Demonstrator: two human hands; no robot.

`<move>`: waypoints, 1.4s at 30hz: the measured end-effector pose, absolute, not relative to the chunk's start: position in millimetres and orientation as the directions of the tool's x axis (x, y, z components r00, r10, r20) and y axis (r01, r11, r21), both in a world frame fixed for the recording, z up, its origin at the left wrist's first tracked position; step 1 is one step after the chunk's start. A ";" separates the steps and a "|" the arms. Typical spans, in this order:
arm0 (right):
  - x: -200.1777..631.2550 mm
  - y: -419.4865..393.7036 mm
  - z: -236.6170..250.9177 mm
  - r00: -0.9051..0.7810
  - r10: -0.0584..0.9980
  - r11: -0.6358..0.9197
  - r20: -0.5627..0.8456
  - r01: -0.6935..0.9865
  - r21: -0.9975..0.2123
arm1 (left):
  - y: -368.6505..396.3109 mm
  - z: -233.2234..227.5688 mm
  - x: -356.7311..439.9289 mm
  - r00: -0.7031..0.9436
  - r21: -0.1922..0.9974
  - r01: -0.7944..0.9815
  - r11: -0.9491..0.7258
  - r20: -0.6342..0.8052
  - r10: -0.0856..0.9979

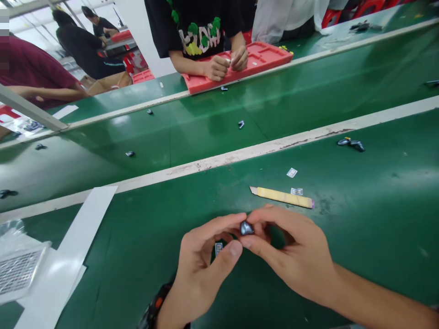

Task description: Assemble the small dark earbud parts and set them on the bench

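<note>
Head view: your left hand (202, 269) and right hand (291, 256) pinch one small dark piece (246, 227) (sticker (218, 248) just below); hold it steady with your fingertips.

We pinch a small dark shiny part (246, 227) between the fingertips of our left hand (202, 269) and right hand (291, 256), over the green table (360, 237). A tiny label (218, 248) lies under the left fingers. Just beyond lies a yellow-handled blade (281, 197). Across the belt (206, 128), another person works at a red tray (260, 61).
</note>
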State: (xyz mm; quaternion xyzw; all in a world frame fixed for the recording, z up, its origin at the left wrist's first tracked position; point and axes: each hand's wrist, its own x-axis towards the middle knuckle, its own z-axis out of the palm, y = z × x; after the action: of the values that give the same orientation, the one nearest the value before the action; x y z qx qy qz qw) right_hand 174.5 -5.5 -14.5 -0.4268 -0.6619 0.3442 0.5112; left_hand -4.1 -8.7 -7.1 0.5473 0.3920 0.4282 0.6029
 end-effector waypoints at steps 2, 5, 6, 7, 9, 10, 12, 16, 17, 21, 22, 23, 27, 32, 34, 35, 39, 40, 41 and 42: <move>174.4 -5.5 -15.1 -0.119 0.918 0.396 0.379 0.212 -0.893 | -8.0 -4.8 -3.6 0.321 0.996 -0.081 0.028 0.000 0.947; 173.3 -5.5 -15.4 -0.122 0.924 0.381 0.362 0.201 -0.903 | -6.4 -2.4 -2.9 0.321 0.992 -0.117 0.037 0.002 0.947; 172.9 -5.5 -15.2 -0.123 0.926 0.374 0.356 0.199 -0.906 | -5.7 -1.8 -2.6 0.319 0.991 -0.123 0.043 -0.001 0.948; 172.7 -5.6 -15.0 -0.124 0.928 0.370 0.351 0.197 -0.908 | -4.9 -1.4 -2.1 0.313 0.991 -0.124 0.045 -0.004 0.950; 172.7 -5.9 -14.3 -0.131 0.932 0.357 0.337 0.192 -0.914 | -3.3 -0.8 -1.1 0.297 0.992 -0.118 0.034 0.002 0.955; 172.9 -6.1 -13.9 -0.137 0.933 0.353 0.332 0.188 -0.917 | -2.6 -0.7 -0.7 0.287 0.993 -0.114 0.026 0.008 0.958; 173.6 -6.4 -13.2 -0.149 0.935 0.347 0.323 0.179 -0.921 | -2.0 -0.8 -0.3 0.264 0.994 -0.108 0.015 0.014 0.964; 174.3 -6.2 -12.0 -0.178 0.943 0.307 0.281 0.141 -0.941 | -3.5 -0.7 -0.9 0.253 0.995 -0.095 0.003 0.021 0.967; 174.3 -6.0 -11.6 -0.192 0.945 0.291 0.265 0.125 -0.949 | -4.2 -0.4 -1.0 0.254 0.996 -0.089 -0.004 0.027 0.967; 174.4 -5.4 -9.4 -0.250 0.948 0.215 0.198 0.043 -0.976 | -5.9 1.7 0.0 0.239 0.998 -0.052 -0.042 0.053 0.970; 174.4 -5.5 -8.9 -0.260 0.948 0.192 0.182 0.014 -0.981 | -6.0 2.1 0.6 0.229 0.998 -0.042 -0.053 0.061 0.971; 174.4 -5.7 -8.4 -0.265 0.950 0.170 0.168 -0.015 -0.985 | -6.0 2.3 1.2 0.218 0.998 -0.030 -0.060 0.065 0.974; 174.6 -6.9 -7.4 -0.270 0.955 0.109 0.121 -0.058 -0.992 | -6.4 2.2 3.9 0.156 0.996 0.017 -0.084 0.081 0.984; 177.4 -7.0 -5.5 -0.353 0.934 -0.044 -0.049 0.023 -0.999 | -8.3 -0.8 4.3 0.117 0.992 0.058 -0.115 0.107 0.987; 178.7 -6.6 -5.0 -0.414 0.898 -0.149 -0.146 0.026 -0.988 | -8.8 -3.4 3.1 0.112 0.990 0.076 -0.121 0.112 0.987; 179.1 -6.5 -4.9 -0.443 0.879 -0.191 -0.179 0.018 -0.982 | -8.9 -4.8 2.4 0.114 0.987 0.092 -0.130 0.119 0.986; 179.7 -6.0 -4.6 -0.485 0.853 -0.240 -0.191 -0.041 -0.970 | -9.0 -8.4 0.6 0.155 0.956 0.162 -0.243 0.219 0.963; 179.8 -5.9 -4.3 -0.487 0.852 -0.247 -0.190 -0.055 -0.968 | -8.8 -8.5 0.5 0.179 0.942 0.173 -0.286 0.256 0.950; 180.0 -5.8 -3.9 -0.494 0.848 -0.257 -0.192 -0.065 -0.964 | -8.6 -8.3 0.6 0.197 0.928 0.184 -0.326 0.290 0.937; 180.2 -5.6 -3.6 -0.506 0.840 -0.266 -0.196 -0.069 -0.961 | -8.2 -7.9 0.7 0.205 0.913 0.198 -0.356 0.317 0.926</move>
State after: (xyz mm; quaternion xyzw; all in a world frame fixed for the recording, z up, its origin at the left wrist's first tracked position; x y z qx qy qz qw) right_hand 180.2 -5.6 -3.6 -0.3766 -0.5115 0.7009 0.3244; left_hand 0.7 -8.2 -7.9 0.6742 0.4169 0.4729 0.3847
